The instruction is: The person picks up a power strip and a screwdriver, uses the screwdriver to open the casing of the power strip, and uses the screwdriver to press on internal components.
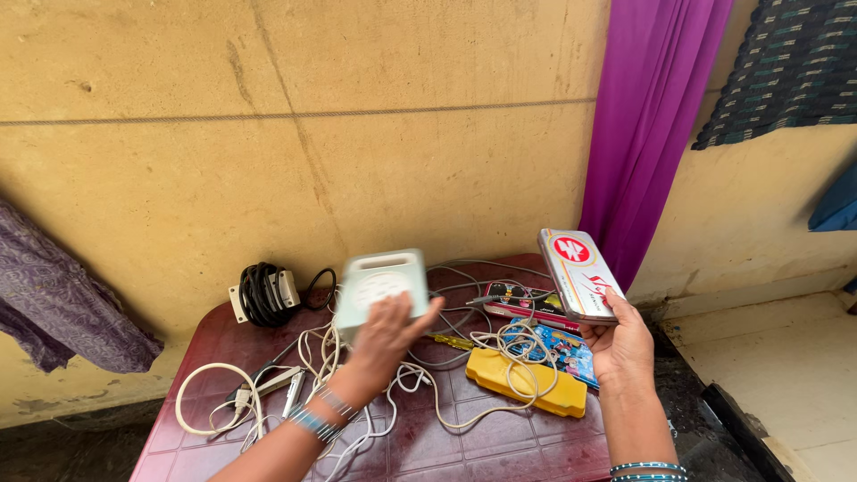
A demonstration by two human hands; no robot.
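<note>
Right now my left hand [386, 332] grips a pale green square plastic box [380, 287] above the maroon plastic table's [446, 437] back edge, while my right hand [619, 344] holds a slim white-and-red metal case [578, 272] over its right edge. Next probably needs clear space among the cables.

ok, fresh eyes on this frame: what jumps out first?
First the two raised hands: the left hand holds up a pale square box, a little blurred, and the right hand holds a flat silver tin with a red round mark. Below them a dark red table is strewn with tangled white cables and a yellow case. A bright purple curtain hangs against the yellowish wall at right.
</note>
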